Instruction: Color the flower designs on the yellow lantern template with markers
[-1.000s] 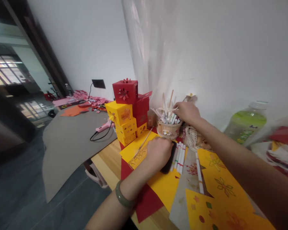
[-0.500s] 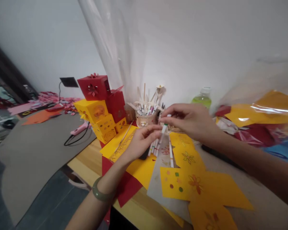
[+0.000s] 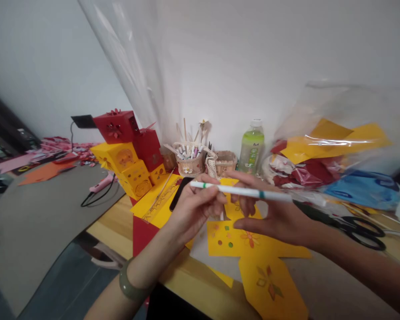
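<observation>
White marker (image 3: 243, 191): near the centre of the frame, raised in front of you over the yellow cut-out (image 3: 268, 266), its green bands showing.
Marker's long axis: nearly level across the frame, the right end slightly lower and blurred.
Your left hand (image 3: 195, 205): closed on the marker near its left end, thumb and fingers pinching it.
Your right hand (image 3: 280, 220): fingers and thumb spread apart, palm facing left; the marker's right half crosses in front of it, and you cannot tell here whether they touch.
Key relation: the marker points from your left grip towards your right hand; your left is on it, and your right is nearer its free end.
Around your hands: the black phone (image 3: 179, 195) beside your left hand, the pen basket (image 3: 190, 168) above it in the frame, the cut-out flat on the counter (image 3: 111, 226).
</observation>
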### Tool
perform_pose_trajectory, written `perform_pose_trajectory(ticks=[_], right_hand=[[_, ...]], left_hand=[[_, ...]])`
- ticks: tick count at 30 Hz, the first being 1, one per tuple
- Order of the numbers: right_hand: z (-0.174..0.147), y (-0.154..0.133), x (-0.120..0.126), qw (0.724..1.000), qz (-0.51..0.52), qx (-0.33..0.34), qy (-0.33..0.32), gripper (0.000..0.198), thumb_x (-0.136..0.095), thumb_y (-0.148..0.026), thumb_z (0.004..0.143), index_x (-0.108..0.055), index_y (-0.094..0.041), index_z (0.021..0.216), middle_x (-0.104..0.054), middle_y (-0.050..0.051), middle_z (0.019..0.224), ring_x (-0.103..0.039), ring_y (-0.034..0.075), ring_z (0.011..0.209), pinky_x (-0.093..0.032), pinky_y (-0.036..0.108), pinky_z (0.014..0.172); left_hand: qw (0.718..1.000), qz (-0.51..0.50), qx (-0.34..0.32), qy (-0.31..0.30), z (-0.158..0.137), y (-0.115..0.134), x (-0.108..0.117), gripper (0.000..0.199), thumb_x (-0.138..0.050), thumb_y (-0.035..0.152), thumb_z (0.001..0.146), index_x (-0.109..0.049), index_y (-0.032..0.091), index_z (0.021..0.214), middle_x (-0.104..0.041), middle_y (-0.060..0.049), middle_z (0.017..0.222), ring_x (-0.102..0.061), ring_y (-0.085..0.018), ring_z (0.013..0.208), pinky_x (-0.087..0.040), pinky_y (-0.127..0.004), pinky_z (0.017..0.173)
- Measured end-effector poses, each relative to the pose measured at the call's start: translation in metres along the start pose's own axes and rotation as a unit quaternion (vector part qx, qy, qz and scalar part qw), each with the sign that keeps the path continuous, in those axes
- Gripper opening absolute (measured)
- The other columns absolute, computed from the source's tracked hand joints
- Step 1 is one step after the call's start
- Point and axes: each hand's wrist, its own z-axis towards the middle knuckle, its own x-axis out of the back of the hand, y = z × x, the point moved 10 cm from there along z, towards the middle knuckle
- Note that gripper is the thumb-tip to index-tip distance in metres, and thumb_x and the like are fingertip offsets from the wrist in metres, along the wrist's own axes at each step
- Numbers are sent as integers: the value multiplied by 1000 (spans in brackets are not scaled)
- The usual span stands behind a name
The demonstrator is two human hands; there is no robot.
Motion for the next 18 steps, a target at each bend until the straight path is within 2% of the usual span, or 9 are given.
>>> perform_pose_trajectory(ticks=[3, 5, 7, 9, 11, 12, 14, 16, 18], right_hand=[[-12, 5, 5, 987, 141, -75, 15, 37, -50, -47, 83, -64, -23, 108, -54, -1, 58, -49, 11, 48, -40, 21, 42], [-21, 14, 5, 971, 200, -130, 22, 37, -43, -46, 87, -71, -22, 90, -53, -1, 53, -48, 9, 44, -38, 20, 40], [-29, 24, 6, 949, 263, -170, 38, 36, -45, -44, 87, -72, -21, 88, -57, 0, 55, -51, 9, 44, -41, 21, 43], [-37, 31, 3, 925, 321, -198, 39, 36, -46, -45, 86, -71, -20, 92, -62, 2, 60, -56, 11, 48, -45, 22, 46], [-44, 35, -4, 914, 339, -224, 14, 38, -45, -46, 86, -71, -18, 94, -66, 5, 65, -60, 13, 52, -48, 25, 50], [-48, 36, -8, 914, 329, -238, -8, 39, -45, -46, 86, -71, -18, 94, -68, 6, 69, -62, 14, 55, -49, 27, 53], [-57, 41, -9, 918, 290, -266, -46, 39, -47, -47, 85, -72, -18, 92, -69, 8, 72, -63, 17, 59, -50, 30, 57], [-68, 53, 9, 928, 243, -281, -28, 34, -49, -46, 83, -73, -22, 86, -68, 7, 69, -63, 18, 58, -50, 31, 56], [-78, 67, 52, 941, 185, -270, 90, 28, -52, -46, 81, -72, -27, 76, -65, 5, 63, -59, 17, 52, -46, 29, 47]], left_hand=[[984, 176, -17, -16, -7, -2, -12, 29, -73, 37, 65, -57, 14, 71, -58, 2, 59, -50, -7, 48, -41, -17, 48], [945, 318, -74, -31, -13, 6, -21, 27, -68, 39, 71, -61, 14, 75, -63, -1, 69, -55, -10, 59, -43, -20, 55], [864, 470, -169, -64, -21, 16, -36, 25, -57, 38, 82, -64, 15, 85, -65, -4, 77, -58, -13, 68, -44, -22, 61], [751, 597, -267, -95, -32, 20, -53, 31, -45, 37, 89, -63, 13, 87, -65, -6, 74, -58, -14, 66, -42, -23, 60], [654, 681, -311, -107, -37, 15, -61, 41, -35, 38, 93, -62, 12, 76, -62, -6, 63, -55, -14, 58, -38, -22, 52], [622, 709, -311, -117, -37, 10, -62, 45, -31, 38, 94, -60, 12, 71, -60, -5, 59, -53, -13, 55, -36, -21, 49], [592, 736, -286, -159, -36, -2, -61, 48, -25, 37, 95, -57, 13, 68, -58, -4, 58, -52, -12, 52, -34, -21, 47], [600, 735, -246, -199, -36, -8, -50, 49, -21, 36, 96, -56, 13, 70, -58, -4, 60, -52, -12, 52, -35, -21, 49], [631, 734, -193, -159, -30, 0, -24, 48, -22, 38, 96, -56, 13, 72, -59, -3, 61, -53, -12, 53, -36, -20, 50]])
